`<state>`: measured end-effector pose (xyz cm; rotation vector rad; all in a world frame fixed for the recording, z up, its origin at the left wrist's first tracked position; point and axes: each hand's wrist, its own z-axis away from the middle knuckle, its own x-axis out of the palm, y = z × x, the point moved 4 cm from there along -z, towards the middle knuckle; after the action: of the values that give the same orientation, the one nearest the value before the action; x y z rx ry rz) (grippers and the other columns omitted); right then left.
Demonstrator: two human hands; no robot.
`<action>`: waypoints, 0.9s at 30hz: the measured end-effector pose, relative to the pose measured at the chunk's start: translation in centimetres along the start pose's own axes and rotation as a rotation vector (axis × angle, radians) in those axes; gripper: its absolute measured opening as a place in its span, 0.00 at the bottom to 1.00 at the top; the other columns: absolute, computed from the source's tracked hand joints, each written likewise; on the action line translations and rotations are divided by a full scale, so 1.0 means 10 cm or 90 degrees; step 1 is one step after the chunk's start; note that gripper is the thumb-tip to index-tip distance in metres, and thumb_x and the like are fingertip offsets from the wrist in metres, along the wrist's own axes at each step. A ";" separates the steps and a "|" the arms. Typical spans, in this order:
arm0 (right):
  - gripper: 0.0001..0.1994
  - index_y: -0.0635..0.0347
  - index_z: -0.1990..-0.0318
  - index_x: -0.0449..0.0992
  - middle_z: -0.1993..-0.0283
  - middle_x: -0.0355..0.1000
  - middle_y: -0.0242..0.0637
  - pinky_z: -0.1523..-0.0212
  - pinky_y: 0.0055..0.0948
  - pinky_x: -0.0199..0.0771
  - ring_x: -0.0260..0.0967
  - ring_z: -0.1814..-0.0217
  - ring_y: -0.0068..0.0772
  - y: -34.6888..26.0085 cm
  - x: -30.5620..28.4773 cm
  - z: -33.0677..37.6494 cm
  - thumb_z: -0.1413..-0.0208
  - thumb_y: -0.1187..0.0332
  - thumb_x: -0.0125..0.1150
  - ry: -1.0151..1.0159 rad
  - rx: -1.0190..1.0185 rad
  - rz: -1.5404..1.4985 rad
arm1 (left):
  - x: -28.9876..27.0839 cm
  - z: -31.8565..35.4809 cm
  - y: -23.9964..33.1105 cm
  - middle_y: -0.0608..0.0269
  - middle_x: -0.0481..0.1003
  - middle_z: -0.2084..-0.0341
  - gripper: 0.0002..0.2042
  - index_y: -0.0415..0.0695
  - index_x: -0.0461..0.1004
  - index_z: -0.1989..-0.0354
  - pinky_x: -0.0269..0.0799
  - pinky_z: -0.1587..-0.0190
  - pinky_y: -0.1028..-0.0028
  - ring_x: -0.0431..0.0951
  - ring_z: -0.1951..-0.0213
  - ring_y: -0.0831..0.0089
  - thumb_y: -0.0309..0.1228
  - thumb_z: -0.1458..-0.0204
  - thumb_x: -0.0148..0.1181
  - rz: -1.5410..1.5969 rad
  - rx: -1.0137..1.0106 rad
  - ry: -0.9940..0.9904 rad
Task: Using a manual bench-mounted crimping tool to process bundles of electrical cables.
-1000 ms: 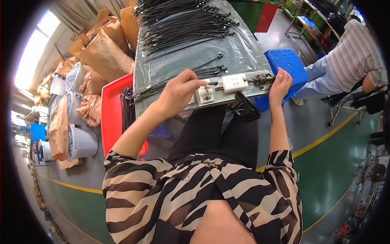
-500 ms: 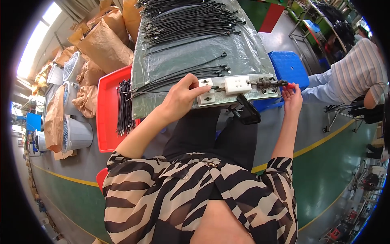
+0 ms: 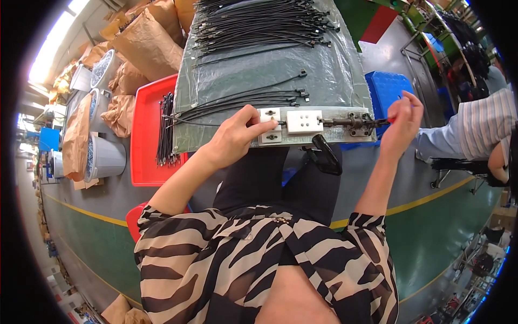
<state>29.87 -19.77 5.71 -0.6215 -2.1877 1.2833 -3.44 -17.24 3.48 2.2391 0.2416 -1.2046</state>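
Note:
My left hand (image 3: pixel 236 136) pinches the end of a black cable (image 3: pixel 202 124) at a small white block (image 3: pixel 270 114) on the left of a metal fixture plate (image 3: pixel 335 114). Its thumb and forefinger press close to that block. A second white block (image 3: pixel 305 122) with several holes sits just right of it, joined by a rod to a toggle clamp (image 3: pixel 356 124). At the clamp's right end, my right hand (image 3: pixel 400 127) is closed around the red-tipped handle, mostly hidden by the fingers. Several loose black cables (image 3: pixel 259 100) lie behind the fixture.
A large pile of black cables (image 3: pixel 259 27) covers the far table (image 3: pixel 237 73). At left, a red tray (image 3: pixel 147 135) holds more cables, beside paper bags (image 3: pixel 148 46) and grey buckets (image 3: pixel 105 159). A black screw clamp (image 3: pixel 325 156) hangs below the front edge. A blue stool (image 3: pixel 391 89) and another person (image 3: pixel 480 124) are at right.
The holed white block has slid left toward the small block, with more rod showing. My right hand has turned upward on the handle; my left hand stays at the small block.

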 end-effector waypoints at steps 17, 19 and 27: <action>0.09 0.61 0.70 0.71 0.80 0.59 0.25 0.79 0.16 0.52 0.52 0.78 0.12 0.16 -0.24 -0.13 0.46 0.78 0.41 0.161 0.026 -0.114 | -0.14 -0.20 0.08 0.52 0.67 0.68 0.17 0.38 0.75 0.59 0.68 0.62 0.65 0.71 0.66 0.55 0.11 0.59 0.51 -0.011 0.106 -0.030; 0.09 0.62 0.69 0.70 0.79 0.59 0.23 0.80 0.15 0.49 0.50 0.80 0.11 0.14 -0.28 -0.17 0.46 0.78 0.40 0.202 0.020 -0.059 | -0.08 -0.33 -0.01 0.52 0.64 0.69 0.12 0.38 0.72 0.63 0.66 0.63 0.65 0.69 0.66 0.55 0.13 0.56 0.49 0.017 0.071 -0.050; 0.09 0.60 0.71 0.72 0.79 0.62 0.25 0.78 0.19 0.57 0.56 0.79 0.14 0.29 -0.07 -0.19 0.45 0.76 0.43 0.262 -0.048 0.036 | -0.40 -0.68 -0.22 0.52 0.67 0.68 0.11 0.37 0.73 0.65 0.66 0.60 0.67 0.69 0.64 0.56 0.12 0.54 0.49 0.028 0.054 0.064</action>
<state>31.99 -17.70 3.81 -0.8960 -1.8943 0.9972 -1.87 -11.16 8.76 2.3693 0.1818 -1.0989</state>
